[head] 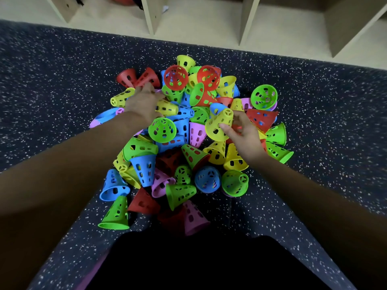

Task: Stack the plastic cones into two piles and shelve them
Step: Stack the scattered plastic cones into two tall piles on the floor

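Head view: beyond the pile of cones (196, 135) we see the shelf (199, 24), its open compartments facing us. The one beyond the pile's left side holds a red object (121, 0), mostly cut off. The pile lies loose on the speckled floor (52, 80), with red, yellow, green, blue and purple cones tumbled every way. At the pile's right side our right hand (245, 132) pinches a yellow cone (217, 126) between thumb and fingers. Our left hand (144, 103) lies palm-down on the pile's far left part; we cannot tell whether it grips anything.
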